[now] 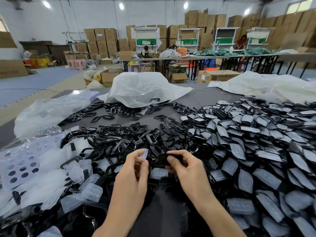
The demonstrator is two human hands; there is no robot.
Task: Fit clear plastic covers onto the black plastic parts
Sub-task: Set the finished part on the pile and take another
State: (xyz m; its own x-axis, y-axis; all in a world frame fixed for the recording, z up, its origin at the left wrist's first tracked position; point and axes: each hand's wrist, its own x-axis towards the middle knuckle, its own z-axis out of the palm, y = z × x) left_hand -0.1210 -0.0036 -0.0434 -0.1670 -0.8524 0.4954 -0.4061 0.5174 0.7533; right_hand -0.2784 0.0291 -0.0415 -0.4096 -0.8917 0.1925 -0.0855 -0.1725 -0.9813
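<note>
Head view: your left hand pinches a clear cover between thumb and fingertips; your right hand pinches a black part just beside it, both held close above the bench; bare black parts pile ahead; covered parts heap at your right; loose covers lie left.

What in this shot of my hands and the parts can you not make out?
All in the head view:
The black part in the right hand: blurred and partly covered by that hand, shape unclear.
The clear cover in the left hand: mostly behind that hand.
Contents of the white bag: hidden by the bag itself.
The label on a cardboard box: too small to read.
</note>
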